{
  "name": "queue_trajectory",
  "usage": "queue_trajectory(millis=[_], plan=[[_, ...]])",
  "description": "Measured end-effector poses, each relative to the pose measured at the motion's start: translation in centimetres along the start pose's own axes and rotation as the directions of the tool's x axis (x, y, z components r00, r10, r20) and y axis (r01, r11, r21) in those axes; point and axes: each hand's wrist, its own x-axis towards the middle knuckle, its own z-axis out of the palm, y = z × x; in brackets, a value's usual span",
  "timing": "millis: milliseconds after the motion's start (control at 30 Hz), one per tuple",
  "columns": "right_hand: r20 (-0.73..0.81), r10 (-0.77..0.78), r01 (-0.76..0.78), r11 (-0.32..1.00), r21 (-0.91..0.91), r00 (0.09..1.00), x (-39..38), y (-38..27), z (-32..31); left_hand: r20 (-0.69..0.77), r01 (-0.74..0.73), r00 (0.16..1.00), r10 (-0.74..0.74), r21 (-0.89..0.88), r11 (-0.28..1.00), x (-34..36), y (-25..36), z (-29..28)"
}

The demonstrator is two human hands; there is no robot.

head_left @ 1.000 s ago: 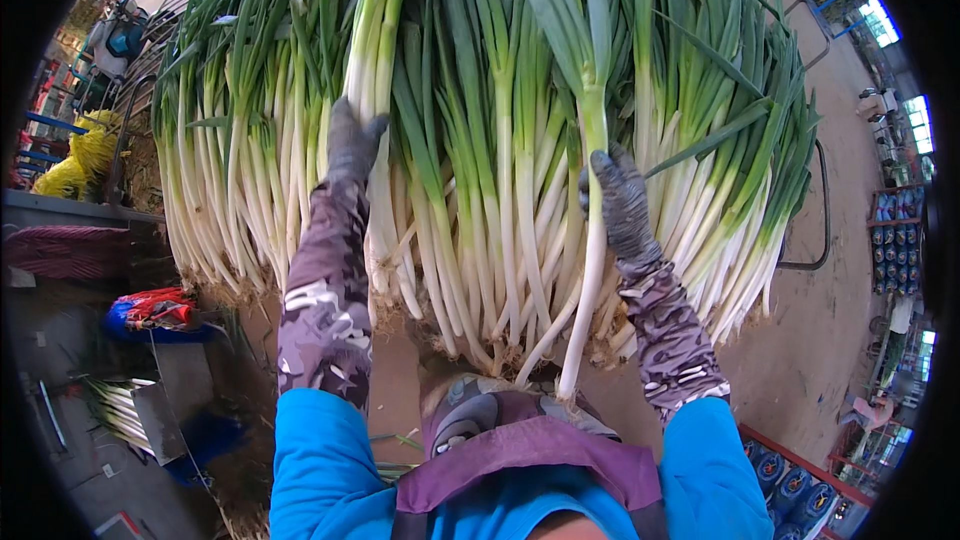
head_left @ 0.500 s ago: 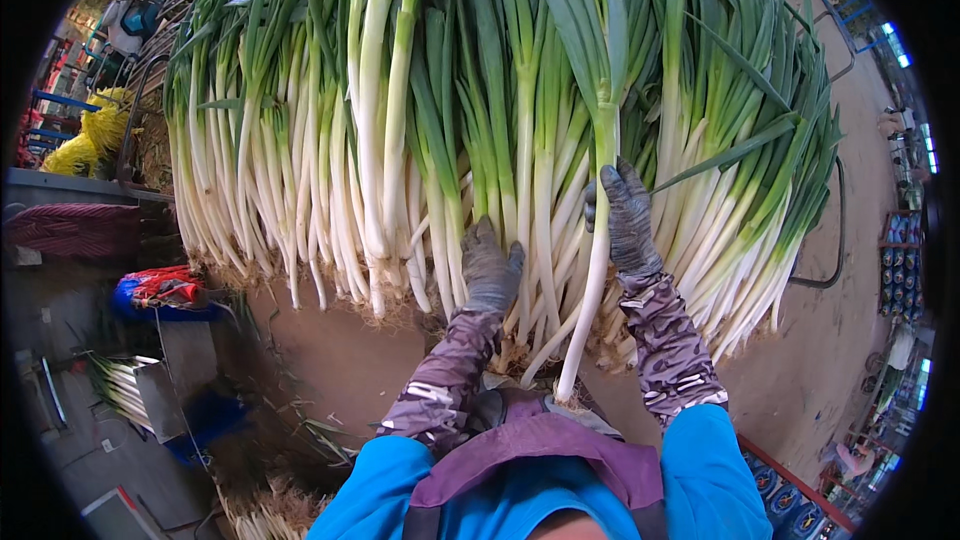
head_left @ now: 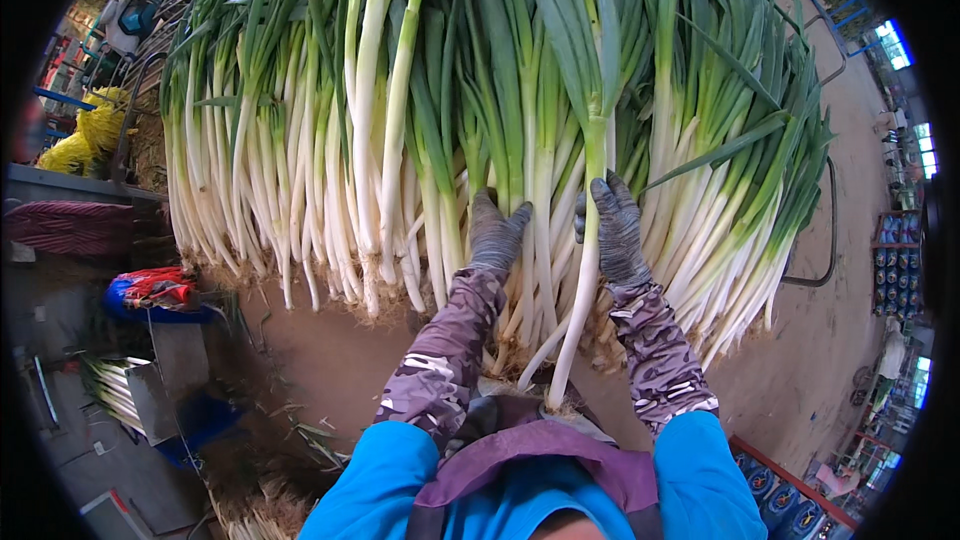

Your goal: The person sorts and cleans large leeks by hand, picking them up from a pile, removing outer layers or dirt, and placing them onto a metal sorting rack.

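Note:
A thick, long leek (head_left: 575, 325) with broad green leaves stands out at the front of a dense pile of leeks (head_left: 250, 170), its rooted end hanging toward my lap. My right hand (head_left: 612, 232), in a grey glove, is closed round its shank just below the green. Just left of it, my left hand (head_left: 497, 232), also gloved, has its fingers curled into the middle of the pile around pale stalks, the fingertips partly hidden. Several fat leeks (head_left: 370, 190) lie on top of the pile left of my hands, roots downward.
A metal bench (head_left: 160, 400) with cut leeks is at lower left, near a red and blue bundle (head_left: 158, 290). Yellow netting (head_left: 90, 130) lies at upper left. A bent metal bar (head_left: 830, 230) edges the pile's right. Racks of blue items (head_left: 895, 265) stand far right.
My left hand has let go of the thick leeks on the left and moved right and down into the pile's middle, then slightly up. My right hand keeps its leek.

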Motion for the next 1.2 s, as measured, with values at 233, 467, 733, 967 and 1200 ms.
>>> queue_trajectory(millis=[233, 467, 733, 967, 1200], plan=[[0.009, -0.032, 0.033, 0.998, -0.056, 0.999, -0.4, 0.0, 0.4, 0.085, -0.099, 0.992, 0.093, 0.066, 0.993, 1.4, -0.6, -1.7], [0.032, -0.142, 0.140, 0.988, 0.063, 0.989, 2.0, -0.9, 2.7, 0.090, -0.269, 0.948, 0.306, -0.287, 0.919, 5.4, 8.1, -8.1], [0.228, -0.050, -0.037, 0.933, 0.359, 0.972, 0.8, 2.6, 8.5, 0.167, -0.415, 0.880, 0.444, -0.183, 0.891, 9.7, 18.8, -12.7], [0.134, -0.007, -0.042, 0.931, 0.364, 0.991, 2.2, 3.7, 9.6, 0.243, -0.285, 0.913, 0.328, -0.194, 0.939, 8.2, 16.8, -11.7], [0.060, -0.084, 0.059, 0.938, 0.342, 0.995, 1.8, 3.9, 10.5, 0.223, -0.135, 0.949, 0.221, -0.346, 0.929, 7.6, 13.3, -11.1]])
